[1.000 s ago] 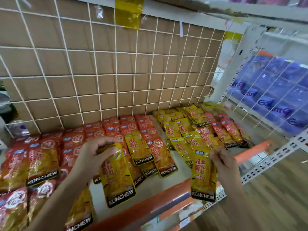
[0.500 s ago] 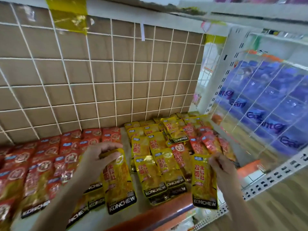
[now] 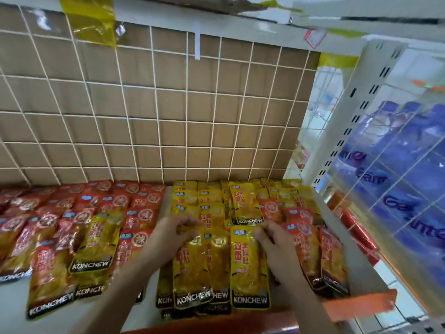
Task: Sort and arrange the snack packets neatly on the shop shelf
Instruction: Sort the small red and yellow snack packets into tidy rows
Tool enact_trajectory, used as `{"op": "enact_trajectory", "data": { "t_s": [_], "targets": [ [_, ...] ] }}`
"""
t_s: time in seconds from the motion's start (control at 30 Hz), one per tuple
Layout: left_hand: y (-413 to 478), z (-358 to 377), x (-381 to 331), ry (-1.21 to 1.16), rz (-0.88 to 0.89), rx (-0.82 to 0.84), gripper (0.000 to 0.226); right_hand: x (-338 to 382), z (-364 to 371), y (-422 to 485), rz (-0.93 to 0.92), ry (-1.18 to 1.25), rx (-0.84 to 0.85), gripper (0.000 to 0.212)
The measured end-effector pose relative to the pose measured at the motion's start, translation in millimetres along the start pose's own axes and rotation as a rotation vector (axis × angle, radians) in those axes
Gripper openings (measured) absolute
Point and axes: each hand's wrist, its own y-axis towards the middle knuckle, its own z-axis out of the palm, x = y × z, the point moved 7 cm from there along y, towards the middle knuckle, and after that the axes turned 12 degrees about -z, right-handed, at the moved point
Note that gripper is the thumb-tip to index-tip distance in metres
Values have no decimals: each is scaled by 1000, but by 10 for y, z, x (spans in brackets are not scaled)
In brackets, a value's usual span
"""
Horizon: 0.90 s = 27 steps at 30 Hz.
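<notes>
My left hand, fingers curled, pinches the top edge of the first yellow packet. My right hand likewise pinches the top edge of the second yellow packet, which lies just beside the first.

Both packets lie flat at the front of the shelf, on top of other yellow packets, with their bottoms toward me. Each has a black bottom band reading KONCHEW in white. The second also shows the large red characters 双面 and a small blue tag at its top corner, which is too small to read.

Behind them, a rear yellow packet carries the same KONCHEW band. To the left lie the red packets, with round white emblems. A stray yellow packet, also marked KONCHEW, rests among them.

A wire grid over brown cardboard backs the shelf. At the right, purple packs show behind mesh, their lettering only partly legible.
</notes>
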Motion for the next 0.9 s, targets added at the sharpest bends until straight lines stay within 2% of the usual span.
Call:
{"op": "enact_trajectory", "data": {
  "t_s": [0.13,0.23,0.33,0.53,0.67,0.9],
  "targets": [
    [-19,98,-5,102,-23,-33,21,12,259,50,20,36,117,13],
    [-49,108,-49,165,10,-66,23,76,369,54,-13,-18,154,12],
    [-96,116,-104,220,56,-74,24,144,399,69,-130,-220,116,6],
    [-231,128,-180,251,116,-75,25,239,504,57,-306,-468,22,12],
    [-258,152,-216,255,124,-45,27,220,429,53,-284,-458,-13,25],
    [-295,198,-219,276,128,-44,31,28,26,18,-184,-440,-59,18]
  ]
}}
